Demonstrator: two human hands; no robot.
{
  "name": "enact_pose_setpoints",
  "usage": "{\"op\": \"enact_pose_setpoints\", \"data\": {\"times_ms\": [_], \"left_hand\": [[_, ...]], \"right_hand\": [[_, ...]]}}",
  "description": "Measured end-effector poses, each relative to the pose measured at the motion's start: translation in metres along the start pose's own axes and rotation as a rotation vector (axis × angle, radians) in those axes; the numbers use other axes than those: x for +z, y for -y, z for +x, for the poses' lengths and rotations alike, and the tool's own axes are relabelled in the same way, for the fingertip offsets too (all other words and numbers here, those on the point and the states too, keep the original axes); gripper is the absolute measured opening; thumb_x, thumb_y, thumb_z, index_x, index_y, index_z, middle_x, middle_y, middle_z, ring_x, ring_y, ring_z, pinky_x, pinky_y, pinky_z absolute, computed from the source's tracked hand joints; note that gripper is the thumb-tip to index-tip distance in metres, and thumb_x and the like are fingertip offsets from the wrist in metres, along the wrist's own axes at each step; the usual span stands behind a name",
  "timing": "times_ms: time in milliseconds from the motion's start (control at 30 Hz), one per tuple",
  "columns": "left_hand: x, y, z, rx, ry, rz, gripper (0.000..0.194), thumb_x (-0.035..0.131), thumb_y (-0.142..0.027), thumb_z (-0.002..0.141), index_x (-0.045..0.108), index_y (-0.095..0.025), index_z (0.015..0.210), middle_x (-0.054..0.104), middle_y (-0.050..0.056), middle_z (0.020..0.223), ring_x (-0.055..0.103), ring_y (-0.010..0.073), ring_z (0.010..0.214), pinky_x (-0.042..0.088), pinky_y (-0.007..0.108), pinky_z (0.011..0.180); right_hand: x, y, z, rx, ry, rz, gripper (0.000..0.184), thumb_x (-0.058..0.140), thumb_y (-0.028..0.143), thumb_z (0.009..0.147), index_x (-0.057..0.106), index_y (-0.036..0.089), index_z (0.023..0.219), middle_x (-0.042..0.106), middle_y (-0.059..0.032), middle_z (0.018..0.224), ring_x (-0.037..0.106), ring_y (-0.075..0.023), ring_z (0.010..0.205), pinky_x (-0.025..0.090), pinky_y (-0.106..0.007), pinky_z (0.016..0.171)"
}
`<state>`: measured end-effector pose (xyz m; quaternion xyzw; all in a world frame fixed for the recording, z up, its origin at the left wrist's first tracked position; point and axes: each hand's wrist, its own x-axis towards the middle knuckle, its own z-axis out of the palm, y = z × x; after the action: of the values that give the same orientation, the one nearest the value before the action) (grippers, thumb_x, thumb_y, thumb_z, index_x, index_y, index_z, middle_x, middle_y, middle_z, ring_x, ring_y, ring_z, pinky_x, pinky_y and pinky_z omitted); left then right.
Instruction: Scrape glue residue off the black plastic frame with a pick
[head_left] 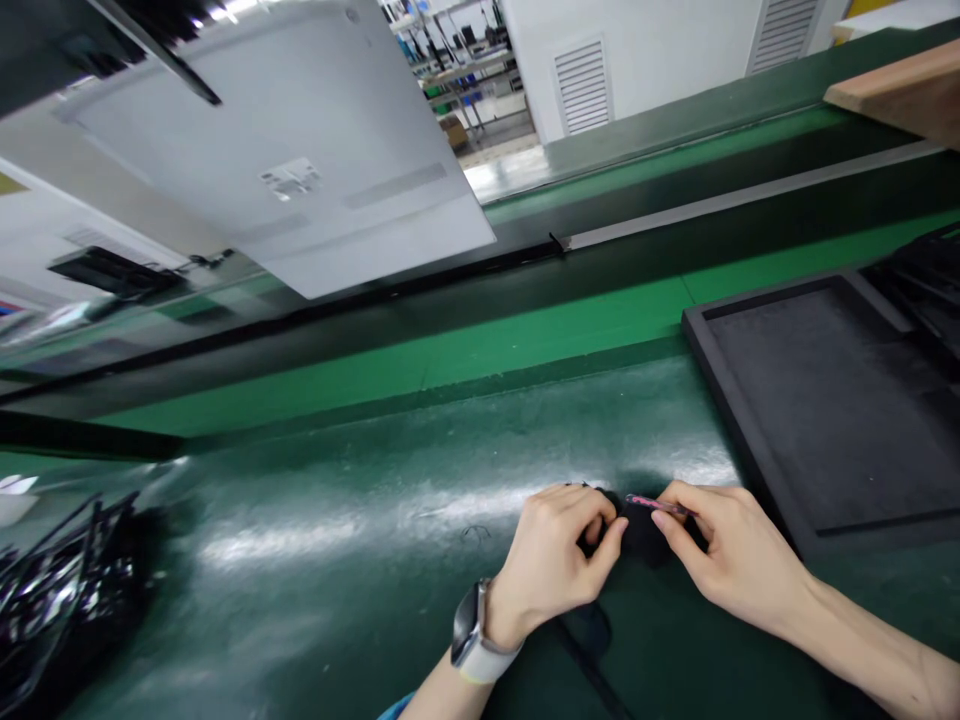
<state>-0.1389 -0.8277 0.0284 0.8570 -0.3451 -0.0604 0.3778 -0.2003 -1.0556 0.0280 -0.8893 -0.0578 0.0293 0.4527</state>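
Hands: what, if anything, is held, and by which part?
Right hand: slim pink tool, behind its exposed end. Left hand: something black, gripped part hidden.

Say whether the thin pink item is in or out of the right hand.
In: the right hand pinches the thin pink item between thumb and fingers.

A pale-strapped, dark-faced watch (pixel 468 620) and blue sleeve (pixel 394 708) show.

Bright glare, blurred margins
Left of the tray (pixel 825 400), white glare streaks the table (pixel 360 600) and black parts (pixel 67 600) smear; shelves (pixel 472 72) beyond it blur; the right hand (pixel 731 545) looks crisper.
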Motion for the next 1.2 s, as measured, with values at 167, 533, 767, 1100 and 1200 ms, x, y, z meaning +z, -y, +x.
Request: {"op": "enact_pose_setpoints", "data": {"times_ms": [167,533,767,1100,1200], "left_hand": [[0.005,-0.002,-0.002,0.006,-0.040,-0.066,0.012,0.059,-0.021,0.097,0.056,-0.021,0.085,0.053,-0.005,0.071,0.047,0.0118,0.060,0.034,0.028,0.060],[0.006,-0.024,-0.006,-0.179,0.152,-0.141,0.029,0.037,-0.026,0.106,0.041,-0.022,0.077,0.049,-0.002,0.071,0.046,0.0169,0.065,0.027,0.035,0.065],[0.006,-0.022,-0.005,-0.169,0.158,-0.307,0.034,0.034,-0.027,0.107,0.034,-0.022,0.073,0.044,-0.002,0.069,0.041,0.0164,0.063,0.026,0.034,0.065],[0.008,-0.022,-0.006,-0.167,0.147,-0.359,0.033,0.033,-0.029,0.105,0.034,-0.022,0.072,0.041,-0.003,0.067,0.039,0.0164,0.062,0.025,0.034,0.065],[0.008,-0.021,-0.005,-0.170,0.164,-0.384,0.039,0.032,-0.034,0.107,0.034,-0.021,0.071,0.039,-0.003,0.066,0.037,0.0161,0.061,0.024,0.035,0.064]], "right_hand": [[-0.004,-0.001,0.001,-0.038,0.009,0.033,0.024,0.053,0.034,0.108,0.063,0.022,0.089,0.055,0.0054,0.066,0.042,-0.0112,0.050,0.030,-0.030,0.051],[0.006,0.019,-0.013,-0.197,-0.077,0.083,0.022,0.053,0.024,0.109,0.057,0.021,0.088,0.037,0.0088,0.065,0.035,-0.0077,0.047,0.030,-0.025,0.046],[0.007,0.021,-0.016,-0.240,-0.075,0.074,0.018,0.052,0.020,0.108,0.063,0.022,0.094,0.044,0.0077,0.068,0.036,-0.0081,0.049,0.034,-0.024,0.048],[0.008,0.022,-0.016,-0.238,-0.067,0.071,0.018,0.051,0.020,0.108,0.063,0.022,0.094,0.043,0.0081,0.067,0.036,-0.0079,0.049,0.034,-0.024,0.049],[0.008,0.023,-0.015,-0.236,-0.058,0.066,0.019,0.051,0.020,0.108,0.063,0.022,0.093,0.041,0.0080,0.066,0.036,-0.0079,0.049,0.033,-0.024,0.049]]}}
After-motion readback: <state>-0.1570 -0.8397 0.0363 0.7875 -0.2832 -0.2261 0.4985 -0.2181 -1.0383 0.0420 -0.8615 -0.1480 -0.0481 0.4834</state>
